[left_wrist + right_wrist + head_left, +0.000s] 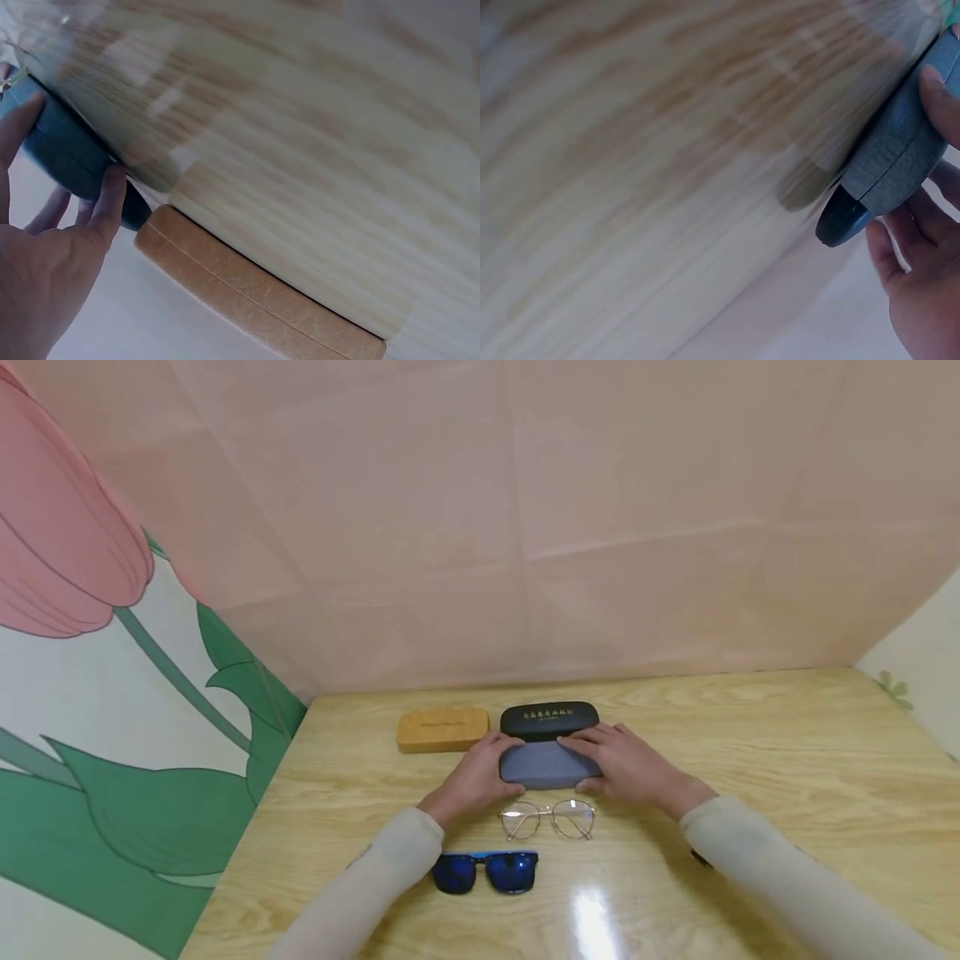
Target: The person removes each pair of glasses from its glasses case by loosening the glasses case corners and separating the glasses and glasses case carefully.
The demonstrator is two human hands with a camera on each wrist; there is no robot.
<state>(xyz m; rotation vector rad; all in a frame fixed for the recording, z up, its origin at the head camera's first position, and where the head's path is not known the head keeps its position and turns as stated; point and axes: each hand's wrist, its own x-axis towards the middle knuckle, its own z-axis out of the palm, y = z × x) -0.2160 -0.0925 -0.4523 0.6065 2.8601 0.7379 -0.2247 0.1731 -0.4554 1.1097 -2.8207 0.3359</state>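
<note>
A grey-blue glasses case (550,766) lies closed on the table in the head view. My left hand (478,775) grips its left end, thumb at the near side and fingers at the far side. At the right end my right hand (636,767) holds it the same way. Directly behind is a black glasses case (551,717) with gold lettering on its lid. Wire-framed eyeglasses (521,820) with clear lenses lie just in front of the grey-blue case. In the right wrist view, fingers reach around the end of the grey-blue case (900,154), with the black one's end showing beyond.
To the left of the black case sits a tan glasses case (442,731), close to my left fingertips. Dark blue sunglasses (511,872) lie near my left forearm. A pink backdrop (525,568) rises behind the wooden table (750,735), and a wall with painted tulips stands at left.
</note>
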